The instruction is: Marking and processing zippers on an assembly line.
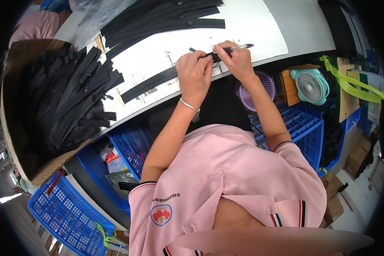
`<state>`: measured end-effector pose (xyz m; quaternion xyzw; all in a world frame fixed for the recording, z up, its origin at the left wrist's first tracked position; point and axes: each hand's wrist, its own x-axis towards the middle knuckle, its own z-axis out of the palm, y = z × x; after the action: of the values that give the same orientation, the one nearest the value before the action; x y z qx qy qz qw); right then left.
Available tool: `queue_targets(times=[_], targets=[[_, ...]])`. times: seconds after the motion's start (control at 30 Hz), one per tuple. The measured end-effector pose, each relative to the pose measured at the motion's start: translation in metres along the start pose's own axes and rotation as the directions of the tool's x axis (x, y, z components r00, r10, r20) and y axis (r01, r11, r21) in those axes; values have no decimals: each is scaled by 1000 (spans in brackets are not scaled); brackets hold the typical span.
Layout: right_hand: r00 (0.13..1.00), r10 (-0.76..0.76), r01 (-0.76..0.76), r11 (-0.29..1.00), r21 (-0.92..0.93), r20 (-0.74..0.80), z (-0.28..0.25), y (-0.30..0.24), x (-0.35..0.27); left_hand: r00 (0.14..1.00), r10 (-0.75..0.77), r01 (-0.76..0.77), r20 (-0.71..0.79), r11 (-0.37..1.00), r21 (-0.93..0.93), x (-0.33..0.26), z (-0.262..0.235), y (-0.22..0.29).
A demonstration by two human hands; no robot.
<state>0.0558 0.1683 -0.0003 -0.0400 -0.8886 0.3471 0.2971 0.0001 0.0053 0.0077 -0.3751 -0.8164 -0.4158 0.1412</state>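
At the near edge of the white worktop, a black fabric strap (pixel 151 82) lies flat, running from the lower left up to my hands. My left hand (pixel 194 76) is closed on its right end, fingertips pinched together. Close beside it, my right hand (pixel 235 62) is closed with a pen (pixel 244 46) held across its fingers, the clear end pointing right. Its thumb and forefinger meet at the strap's end, and whether they also grip the strap is hidden. Beyond my hands, several more black straps (pixel 166 19) are spread in a layer on the white sheet.
A cardboard box (pixel 17 158) heaped with black straps (pixel 79 91) stands at the left. Blue crates (pixel 70 213) sit below the worktop on both sides. A purple basket (pixel 266 85) and a turquoise fan (pixel 312 86) are under the right edge. Clear plastic film (pixel 96 19) lies at far left.
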Motion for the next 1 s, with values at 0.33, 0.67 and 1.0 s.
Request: queue_targets(times=[0.33, 0.67, 1.0], targets=[[976, 194, -213, 945, 249, 99, -10, -9, 4, 1000, 3, -3, -7, 1000, -10, 1, 0, -3], [950, 284, -314, 873, 374, 134, -14, -3, -4, 997, -73, 71, -11, 985, -154, -1, -11, -1], [996, 73, -77, 994, 80, 60, -1, -13, 3, 963, -123, 233, -239, 823, 518, -27, -157, -116]])
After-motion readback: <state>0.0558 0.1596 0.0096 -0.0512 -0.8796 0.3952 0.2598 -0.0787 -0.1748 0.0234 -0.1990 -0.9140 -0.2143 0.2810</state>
